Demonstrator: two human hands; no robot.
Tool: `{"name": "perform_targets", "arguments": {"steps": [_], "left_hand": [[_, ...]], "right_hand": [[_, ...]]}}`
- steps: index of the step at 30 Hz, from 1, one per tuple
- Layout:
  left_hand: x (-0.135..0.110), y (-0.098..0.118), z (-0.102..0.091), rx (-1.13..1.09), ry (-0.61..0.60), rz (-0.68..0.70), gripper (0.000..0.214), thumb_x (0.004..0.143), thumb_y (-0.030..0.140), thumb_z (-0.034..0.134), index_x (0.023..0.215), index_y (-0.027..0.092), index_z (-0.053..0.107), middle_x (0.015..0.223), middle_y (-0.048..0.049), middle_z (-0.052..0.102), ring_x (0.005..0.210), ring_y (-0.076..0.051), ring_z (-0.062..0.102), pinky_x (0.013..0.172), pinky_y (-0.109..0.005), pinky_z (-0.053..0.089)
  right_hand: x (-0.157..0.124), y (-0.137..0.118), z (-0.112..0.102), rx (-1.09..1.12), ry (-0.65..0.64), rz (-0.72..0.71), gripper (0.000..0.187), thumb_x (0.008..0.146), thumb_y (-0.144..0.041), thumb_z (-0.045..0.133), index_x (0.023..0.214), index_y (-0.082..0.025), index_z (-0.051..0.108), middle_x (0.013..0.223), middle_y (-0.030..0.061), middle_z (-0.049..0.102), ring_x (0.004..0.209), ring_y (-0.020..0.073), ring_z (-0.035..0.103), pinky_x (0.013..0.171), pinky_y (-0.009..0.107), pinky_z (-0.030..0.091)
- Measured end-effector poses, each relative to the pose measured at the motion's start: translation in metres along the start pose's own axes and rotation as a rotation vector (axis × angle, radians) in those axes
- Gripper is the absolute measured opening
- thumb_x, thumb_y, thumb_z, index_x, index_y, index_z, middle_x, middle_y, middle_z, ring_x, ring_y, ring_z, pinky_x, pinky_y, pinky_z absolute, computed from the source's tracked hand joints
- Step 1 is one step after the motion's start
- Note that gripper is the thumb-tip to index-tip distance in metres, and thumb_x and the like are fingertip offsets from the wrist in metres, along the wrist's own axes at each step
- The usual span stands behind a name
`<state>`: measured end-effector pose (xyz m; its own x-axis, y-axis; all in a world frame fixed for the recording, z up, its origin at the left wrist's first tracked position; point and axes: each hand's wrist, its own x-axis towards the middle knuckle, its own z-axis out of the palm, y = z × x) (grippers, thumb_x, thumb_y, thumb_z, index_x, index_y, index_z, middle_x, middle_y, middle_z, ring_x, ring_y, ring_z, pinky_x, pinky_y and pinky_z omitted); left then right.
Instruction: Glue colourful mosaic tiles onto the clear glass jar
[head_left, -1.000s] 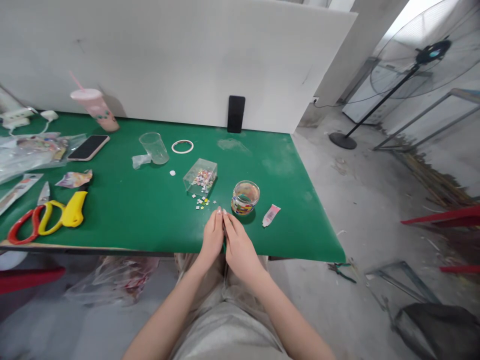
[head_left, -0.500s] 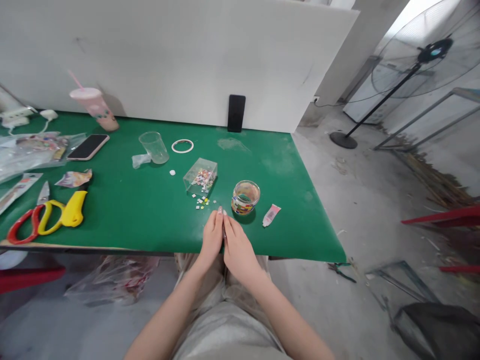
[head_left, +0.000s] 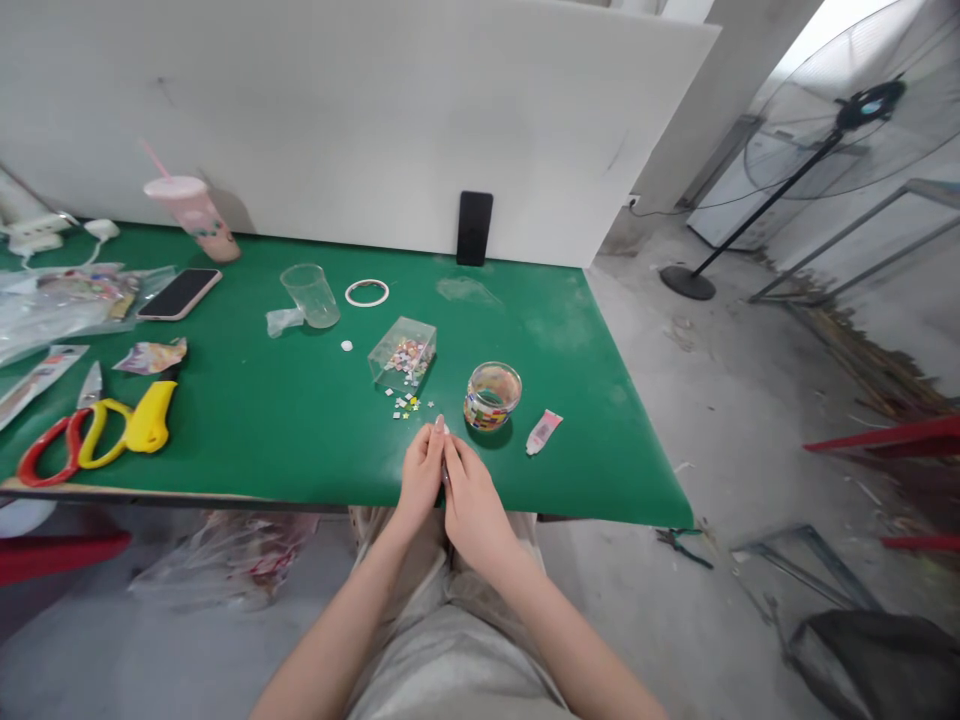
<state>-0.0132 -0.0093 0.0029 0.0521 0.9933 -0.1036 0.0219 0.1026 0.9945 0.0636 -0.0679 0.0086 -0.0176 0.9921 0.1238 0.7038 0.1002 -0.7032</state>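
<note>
My left hand (head_left: 421, 468) and my right hand (head_left: 469, 490) meet at the table's front edge, fingers closed and pressed together. A small whitish bit shows at the fingertips, too small to name; anything else between the hands is hidden. Just beyond my right hand stands a glass jar (head_left: 491, 412) with colourful mosaic tiles around its side. Loose tile pieces (head_left: 406, 404) lie in front of my left hand. Behind them a clear plastic box (head_left: 382, 368) rests tilted, with more coloured pieces inside and at its mouth. A small pink-and-white tube (head_left: 543, 432) lies right of the jar.
A clear cup (head_left: 313, 298), a roll of tape (head_left: 367, 292) and a phone (head_left: 180, 294) lie farther back on the green table (head_left: 262, 420). Red-handled scissors (head_left: 52, 450) and a yellow-handled tool (head_left: 152, 416) are at left. A pink tumbler (head_left: 193, 215) stands behind; a dark phone (head_left: 474, 228) leans on the white panel.
My fingertips have shifted slightly against each other, and the whitish bit shows a little more. The view has moved a touch; the things on the table stay put.
</note>
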Motion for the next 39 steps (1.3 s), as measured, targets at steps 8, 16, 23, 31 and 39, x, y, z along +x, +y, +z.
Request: {"name": "perform_targets", "arguments": {"steps": [8, 16, 23, 31, 39], "left_hand": [[0.0, -0.002, -0.004, -0.028, -0.055, -0.039, 0.055, 0.075, 0.069, 0.05, 0.055, 0.018, 0.042, 0.048, 0.0058, 0.036, 0.047, -0.008, 0.031, 0.045, -0.021, 0.027], [-0.001, -0.005, -0.006, -0.051, -0.127, -0.073, 0.059, 0.065, 0.075, 0.053, 0.053, 0.019, 0.043, 0.042, 0.0082, 0.031, 0.039, -0.006, 0.026, 0.038, -0.02, 0.022], [-0.003, -0.005, -0.006, -0.032, -0.099, -0.042, 0.053, 0.074, 0.066, 0.052, 0.054, 0.018, 0.049, 0.042, 0.0048, 0.041, 0.042, -0.008, 0.035, 0.042, -0.021, 0.028], [-0.007, -0.003, -0.004, -0.055, -0.098, -0.059, 0.047, 0.077, 0.062, 0.053, 0.064, 0.017, 0.052, 0.041, 0.0083, 0.035, 0.039, -0.006, 0.029, 0.038, -0.019, 0.022], [-0.006, 0.0, -0.006, -0.128, -0.06, -0.051, 0.047, 0.075, 0.062, 0.057, 0.061, 0.018, 0.046, 0.042, 0.0087, 0.036, 0.037, -0.005, 0.03, 0.037, -0.018, 0.024]], "right_hand": [[0.004, 0.007, -0.014, 0.207, -0.003, -0.022, 0.048, 0.091, -0.013, 0.032, 0.139, -0.011, 0.038, 0.138, 0.0162, 0.047, 0.129, 0.0195, 0.044, 0.11, 0.039, 0.038], [0.019, 0.013, -0.028, 0.14, 0.033, -0.101, 0.034, 0.089, -0.012, 0.042, 0.114, -0.017, 0.064, 0.119, 0.0117, 0.063, 0.112, 0.0195, 0.058, 0.1, 0.036, 0.046], [0.021, 0.015, -0.028, -0.018, 0.043, -0.186, 0.038, 0.088, -0.007, 0.039, 0.116, -0.014, 0.064, 0.113, 0.0143, 0.066, 0.105, 0.021, 0.061, 0.095, 0.038, 0.05], [0.02, 0.018, -0.029, -0.037, 0.042, -0.174, 0.04, 0.09, -0.008, 0.037, 0.12, -0.018, 0.062, 0.114, 0.0123, 0.066, 0.105, 0.0196, 0.062, 0.095, 0.037, 0.051], [0.021, 0.012, -0.018, 0.028, 0.123, -0.162, 0.041, 0.091, -0.011, 0.037, 0.123, -0.02, 0.061, 0.115, 0.0126, 0.066, 0.106, 0.0202, 0.062, 0.094, 0.038, 0.052]]}}
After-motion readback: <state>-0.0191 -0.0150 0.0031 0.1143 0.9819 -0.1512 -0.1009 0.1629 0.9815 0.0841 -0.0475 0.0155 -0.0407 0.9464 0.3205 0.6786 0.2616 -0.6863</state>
